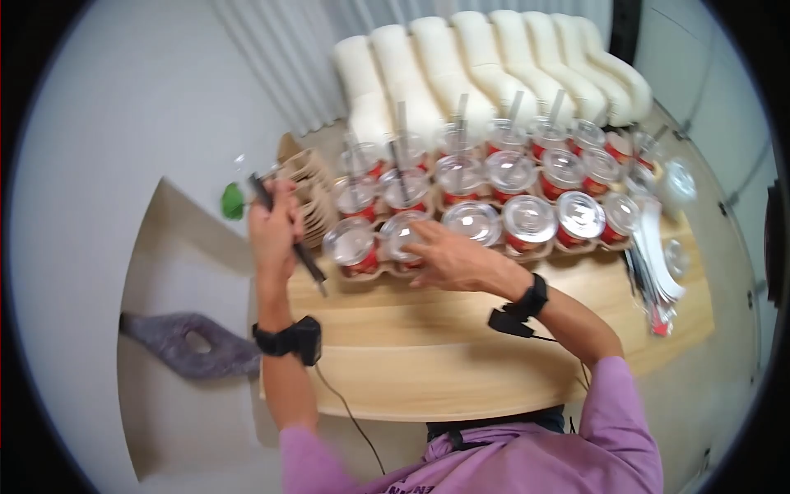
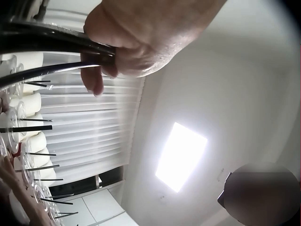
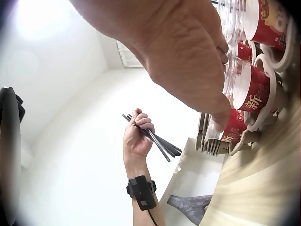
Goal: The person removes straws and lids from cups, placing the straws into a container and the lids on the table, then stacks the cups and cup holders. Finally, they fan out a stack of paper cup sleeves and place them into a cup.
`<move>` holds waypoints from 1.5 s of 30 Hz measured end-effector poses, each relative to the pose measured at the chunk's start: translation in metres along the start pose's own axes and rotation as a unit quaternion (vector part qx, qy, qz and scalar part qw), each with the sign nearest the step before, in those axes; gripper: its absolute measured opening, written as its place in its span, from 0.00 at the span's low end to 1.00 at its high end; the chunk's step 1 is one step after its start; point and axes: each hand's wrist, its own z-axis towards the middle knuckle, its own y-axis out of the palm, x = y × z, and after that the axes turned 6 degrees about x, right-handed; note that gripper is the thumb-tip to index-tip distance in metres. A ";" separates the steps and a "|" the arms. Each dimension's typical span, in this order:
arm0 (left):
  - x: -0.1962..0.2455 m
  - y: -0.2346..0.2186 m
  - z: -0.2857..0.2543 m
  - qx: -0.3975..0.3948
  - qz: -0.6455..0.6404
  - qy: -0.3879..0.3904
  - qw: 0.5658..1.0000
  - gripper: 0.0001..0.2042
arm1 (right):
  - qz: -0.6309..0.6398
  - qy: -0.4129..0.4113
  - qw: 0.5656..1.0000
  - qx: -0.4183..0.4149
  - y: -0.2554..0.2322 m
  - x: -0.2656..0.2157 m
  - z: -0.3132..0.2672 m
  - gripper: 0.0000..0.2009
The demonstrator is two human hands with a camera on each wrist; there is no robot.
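Note:
My left hand (image 1: 276, 230) grips a bundle of several black straws (image 1: 309, 263), raised left of the cups. In the right wrist view the straws (image 3: 162, 143) stick out past both sides of the fist. My right hand (image 1: 469, 265) reaches over the front row, its fingers spread at the clear lid of a red paper cup (image 1: 397, 234), second from the left. From the right wrist the fingertips lie right along the lids, and the palm hides part of them. No straw shows in that cup; black straws stand in several cups behind it.
Red cups with clear lids fill cardboard carriers (image 1: 527, 251) along the wooden table (image 1: 395, 383). Stacked carriers (image 1: 309, 193) stand at the left end. Wrapped straws and packaging (image 1: 654, 255) lie at the right. A cream cushion (image 1: 485, 66) rises behind; a cable (image 1: 354, 416) hangs from my left wrist.

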 end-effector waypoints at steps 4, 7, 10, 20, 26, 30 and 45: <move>-0.011 0.009 0.001 -0.055 -0.030 -0.028 0.998 0.11 | -0.009 0.021 1.000 0.019 -0.003 -0.008 -0.004 0.32; -0.009 0.019 0.002 -0.061 -0.019 -0.041 0.997 0.11 | -0.003 0.016 1.000 0.021 -0.010 -0.016 -0.006 0.32; 0.000 0.029 0.005 -0.061 -0.016 -0.047 0.997 0.12 | -0.004 0.002 1.000 0.022 -0.017 -0.016 -0.009 0.32; 0.005 0.027 0.056 -0.084 0.064 -0.060 0.993 0.10 | 0.087 0.056 0.994 -0.036 -0.046 -0.013 0.021 0.34; -0.024 0.033 0.100 -0.124 0.215 -0.032 0.968 0.11 | 0.097 0.028 0.991 -0.093 -0.031 0.002 0.083 0.33; -0.056 0.048 0.133 -0.139 0.362 -0.015 0.922 0.13 | 0.076 -0.029 0.996 -0.030 0.019 0.033 0.116 0.32; -0.081 0.074 0.142 -0.158 0.465 -0.045 0.870 0.16 | -0.088 -0.031 0.996 0.002 0.071 0.047 0.160 0.33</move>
